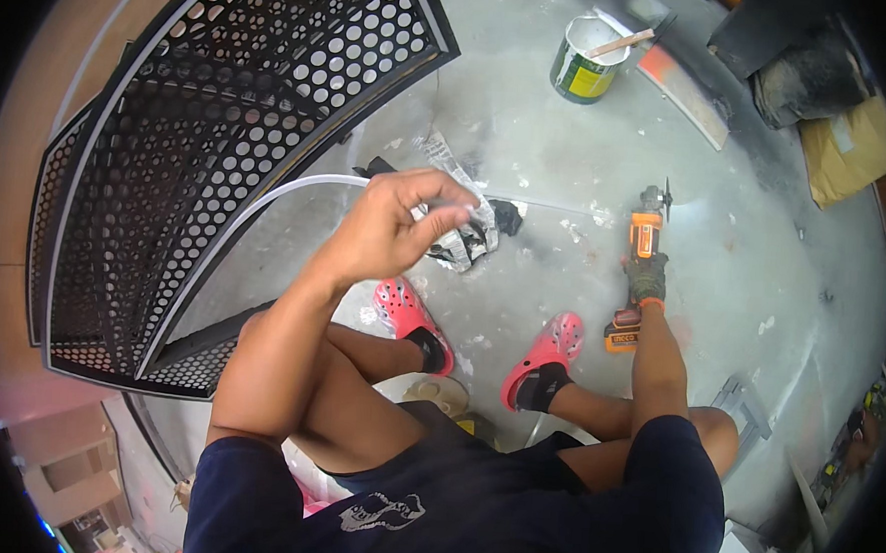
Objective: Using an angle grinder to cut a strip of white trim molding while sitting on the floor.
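My right hand (647,279), in a dark patterned glove with an orange cuff, is wrapped round an orange and black cordless angle grinder (646,235). Its thin disc shows edge-on at the far end and its battery near my wrist. My bare left hand (406,215) is raised at the centre, fingers curled and thumb drawn in to the index finger; whatever they hold, if anything, cannot be made out. A pale curved strip (313,181) runs up behind that hand from the left. Beneath it lies crumpled printed paper (460,242) on the floor.
Black perforated metal panels (263,87) fill the left side. A paint bucket (584,69) with a wooden stick stands at the back, beside a board (685,97). Dark bags and a brown packet (851,148) lie at far right. My pink clogs (549,352) rest on the grey floor.
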A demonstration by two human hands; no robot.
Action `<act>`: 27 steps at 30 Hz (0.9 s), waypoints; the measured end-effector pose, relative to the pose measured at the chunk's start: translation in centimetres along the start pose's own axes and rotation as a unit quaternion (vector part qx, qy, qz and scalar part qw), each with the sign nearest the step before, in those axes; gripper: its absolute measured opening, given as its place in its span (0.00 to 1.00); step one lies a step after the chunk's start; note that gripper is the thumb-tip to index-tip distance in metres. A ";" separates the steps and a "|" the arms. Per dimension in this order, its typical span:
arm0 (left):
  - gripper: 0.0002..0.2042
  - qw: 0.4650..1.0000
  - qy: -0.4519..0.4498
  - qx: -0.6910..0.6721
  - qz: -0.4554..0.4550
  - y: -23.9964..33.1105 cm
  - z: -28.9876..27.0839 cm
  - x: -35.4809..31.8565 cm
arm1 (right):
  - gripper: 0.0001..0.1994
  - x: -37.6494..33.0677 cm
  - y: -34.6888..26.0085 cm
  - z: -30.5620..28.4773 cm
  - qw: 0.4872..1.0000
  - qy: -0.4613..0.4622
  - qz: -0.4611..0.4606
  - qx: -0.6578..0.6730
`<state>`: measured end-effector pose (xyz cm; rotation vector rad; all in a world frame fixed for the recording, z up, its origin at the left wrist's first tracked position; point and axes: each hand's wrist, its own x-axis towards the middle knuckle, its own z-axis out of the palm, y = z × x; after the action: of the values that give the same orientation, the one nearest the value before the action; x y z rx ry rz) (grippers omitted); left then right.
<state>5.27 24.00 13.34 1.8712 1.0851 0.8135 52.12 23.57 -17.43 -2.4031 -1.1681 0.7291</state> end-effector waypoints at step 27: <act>0.08 0.994 -0.003 -0.106 0.021 3.4 -3.7 -18.4 | 0.30 -45.4 -15.8 -7.6 0.792 -0.329 -0.070 0.509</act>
<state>-4.31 7.63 15.61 1.7224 0.9200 0.9094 23.21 -4.34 10.07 -1.1501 -0.7803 1.6814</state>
